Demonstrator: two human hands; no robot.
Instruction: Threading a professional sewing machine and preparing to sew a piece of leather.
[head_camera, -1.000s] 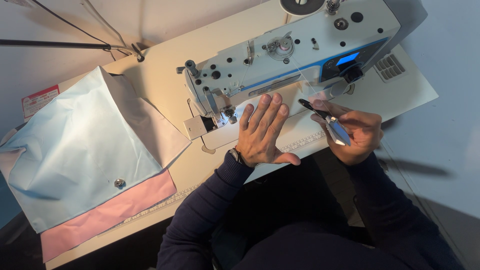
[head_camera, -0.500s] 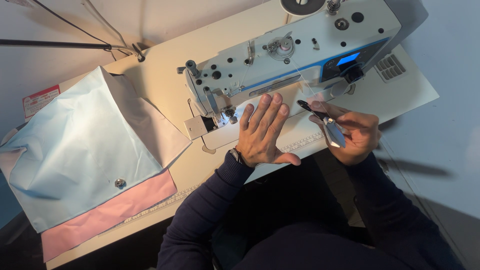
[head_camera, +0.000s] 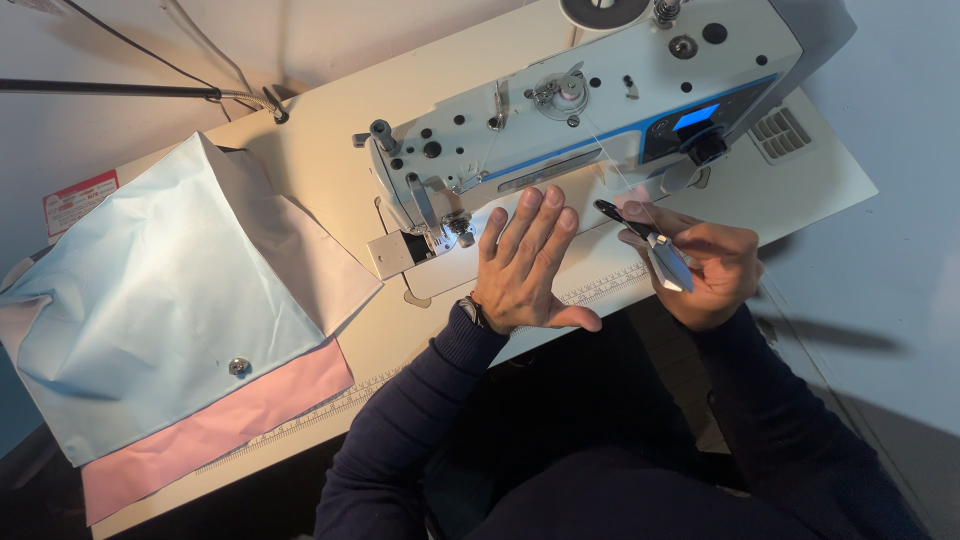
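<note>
My left hand (head_camera: 527, 262) lies flat, fingers spread, on the bed of a white and blue sewing machine (head_camera: 570, 110), just right of the needle and presser foot (head_camera: 458, 226). My right hand (head_camera: 712, 268) is closed around a small thread snipper (head_camera: 650, 245) with a black tip and silvery blades, held above the table's front edge to the right of the left hand. A thin thread (head_camera: 615, 165) runs from the machine toward the snipper.
A light blue fabric piece (head_camera: 165, 300) with a metal snap (head_camera: 238, 366) lies over pink fabric (head_camera: 220, 425) on the left of the cream table (head_camera: 330, 140). A ruler strip (head_camera: 600, 288) runs along the table's front edge. A black rod (head_camera: 110, 90) crosses top left.
The right hand shifted the snipper very slightly; the left hand stays flat on the machine bed.
</note>
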